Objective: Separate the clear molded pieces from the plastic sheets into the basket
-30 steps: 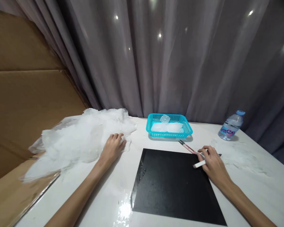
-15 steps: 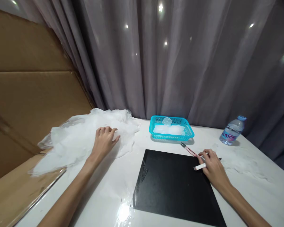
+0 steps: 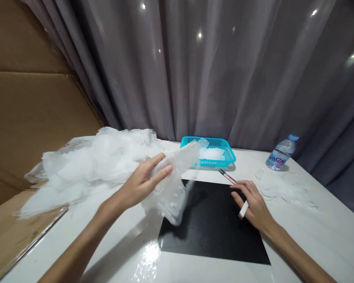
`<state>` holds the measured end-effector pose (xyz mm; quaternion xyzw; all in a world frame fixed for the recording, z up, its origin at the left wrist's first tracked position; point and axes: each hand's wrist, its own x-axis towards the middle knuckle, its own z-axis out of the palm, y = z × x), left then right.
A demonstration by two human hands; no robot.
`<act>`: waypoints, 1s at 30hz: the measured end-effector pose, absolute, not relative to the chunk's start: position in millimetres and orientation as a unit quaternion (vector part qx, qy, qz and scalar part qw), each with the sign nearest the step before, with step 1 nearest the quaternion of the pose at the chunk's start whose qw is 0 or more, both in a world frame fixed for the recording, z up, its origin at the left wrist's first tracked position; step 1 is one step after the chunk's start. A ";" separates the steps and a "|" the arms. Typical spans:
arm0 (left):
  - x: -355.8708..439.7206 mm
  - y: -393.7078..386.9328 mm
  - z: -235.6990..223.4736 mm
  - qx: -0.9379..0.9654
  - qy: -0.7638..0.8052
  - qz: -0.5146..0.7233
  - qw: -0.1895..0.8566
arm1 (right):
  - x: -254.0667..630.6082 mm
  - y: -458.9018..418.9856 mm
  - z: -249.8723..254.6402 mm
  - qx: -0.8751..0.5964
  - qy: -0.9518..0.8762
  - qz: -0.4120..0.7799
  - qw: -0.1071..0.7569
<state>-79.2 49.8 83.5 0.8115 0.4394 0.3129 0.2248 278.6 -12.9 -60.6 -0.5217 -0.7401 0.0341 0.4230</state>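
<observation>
My left hand (image 3: pixel 149 179) is closed on a thin, whitish, translucent plastic piece (image 3: pixel 177 169), lifted over the left edge of the black mat (image 3: pixel 215 220) and blurred by motion. A large heap of similar white sheets (image 3: pixel 91 157) lies behind and left of that hand. My right hand (image 3: pixel 250 202) hovers at the mat's right edge, fingers curled round a slim white stick-like tool (image 3: pixel 243 209) whose far end is hidden. Just beyond its fingertips lie pink-handled thread snips (image 3: pixel 227 177) with dark blades.
A blue plastic basket (image 3: pixel 208 162) with white pieces inside stands behind the mat. A water bottle (image 3: pixel 281 153) is at the back right, near transparent scraps (image 3: pixel 292 190). Cardboard (image 3: pixel 23 129) borders the left side, and a grey curtain (image 3: pixel 177 78) hangs behind the white table.
My left hand has taken a white plastic piece from the heap and carried it right, over the mat. My right hand keeps the white tool, now tilted more steeply. The view has shifted slightly.
</observation>
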 end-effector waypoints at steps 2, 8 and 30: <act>-53.3 35.6 87.3 0.781 0.405 0.331 0.341 | 263.7 -29.2 -45.4 -0.484 -0.740 0.182 0.430; -5.6 23.3 57.9 0.590 0.397 0.272 0.648 | 236.6 -63.8 -12.9 -0.407 -0.610 0.540 0.413; 3.3 2.4 -8.6 0.444 0.369 0.000 0.817 | 276.3 -24.8 -47.4 -0.725 -0.617 0.123 0.281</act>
